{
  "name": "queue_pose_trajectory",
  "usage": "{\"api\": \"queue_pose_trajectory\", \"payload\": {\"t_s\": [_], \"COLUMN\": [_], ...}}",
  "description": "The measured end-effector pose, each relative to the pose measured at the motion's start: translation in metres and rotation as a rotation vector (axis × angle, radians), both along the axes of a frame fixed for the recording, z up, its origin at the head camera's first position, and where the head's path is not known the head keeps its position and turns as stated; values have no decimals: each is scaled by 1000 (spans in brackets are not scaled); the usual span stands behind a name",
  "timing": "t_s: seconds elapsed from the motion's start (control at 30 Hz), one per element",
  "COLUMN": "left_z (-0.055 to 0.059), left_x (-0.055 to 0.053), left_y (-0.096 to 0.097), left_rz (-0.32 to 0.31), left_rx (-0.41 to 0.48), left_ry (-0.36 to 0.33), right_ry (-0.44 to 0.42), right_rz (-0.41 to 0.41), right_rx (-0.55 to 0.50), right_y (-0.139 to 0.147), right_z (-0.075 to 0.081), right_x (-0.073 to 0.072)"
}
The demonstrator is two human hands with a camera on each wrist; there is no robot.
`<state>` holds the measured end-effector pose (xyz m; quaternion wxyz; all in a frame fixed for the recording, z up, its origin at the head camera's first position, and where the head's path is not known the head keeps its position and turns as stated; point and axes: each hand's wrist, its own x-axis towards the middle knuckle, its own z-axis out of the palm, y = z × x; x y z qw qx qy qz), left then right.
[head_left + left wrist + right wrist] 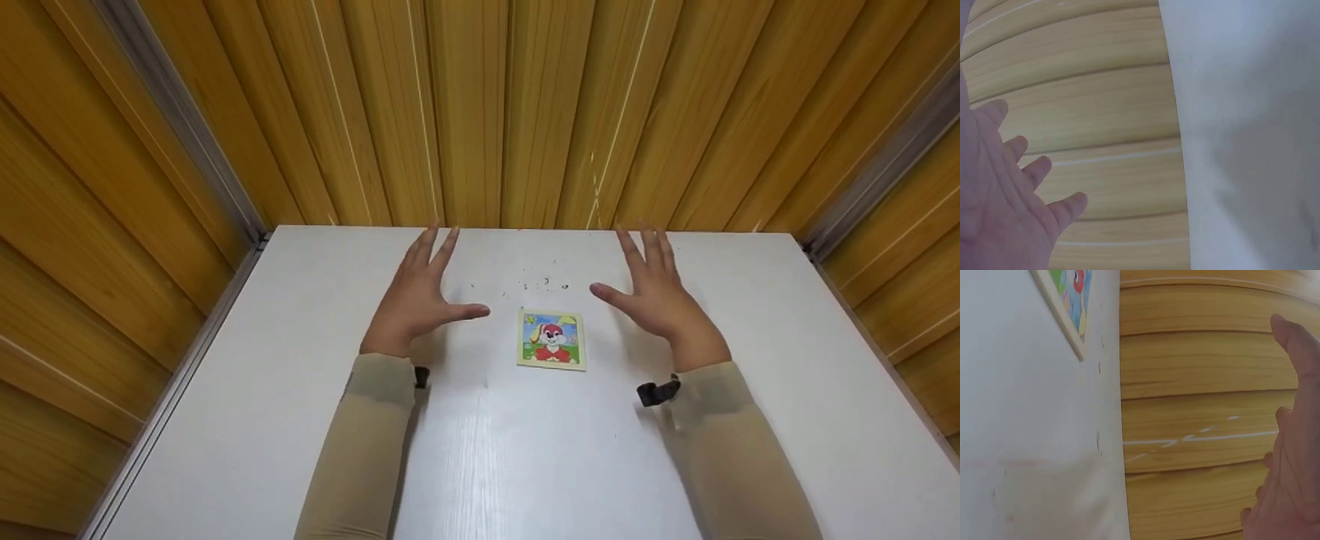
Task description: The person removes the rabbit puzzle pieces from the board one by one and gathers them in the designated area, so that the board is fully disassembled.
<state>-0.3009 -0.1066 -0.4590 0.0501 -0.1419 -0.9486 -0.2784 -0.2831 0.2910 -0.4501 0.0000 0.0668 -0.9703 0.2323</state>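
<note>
Framed rabbit picture [551, 340] lies on white table [525, 465] between left hand [414, 301] and right hand [657, 301], both spread, thumbs inward; dark specks [547, 280] beyond it, perhaps surface marks.

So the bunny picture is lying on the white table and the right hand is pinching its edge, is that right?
Not quite: the right hand isn't pinching the edge. The head view shows it spread out, apart from the bunny picture. The picture is indeed lying on the white table.
</note>
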Motion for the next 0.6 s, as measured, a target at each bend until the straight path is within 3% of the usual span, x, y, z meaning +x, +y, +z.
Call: {"api": "queue_pose_trajectory", "payload": {"t_s": [0.23,0.5,0.6], "left_z": [-10,-21,-26], "left_x": [6,10,11], "left_y": [29,49,53], "left_rz": [-72,-145,-172], "left_rx": [93,126,116], "left_ry": [-72,-178,-218], "right_ry": [-134,-147,-165], "right_rz": [134,190,213], "right_rx": [-105,-285,-309], "right_y": [-31,-49,-56], "right_z": [-9,-26,-35], "right_x": [6,0,-2]}}
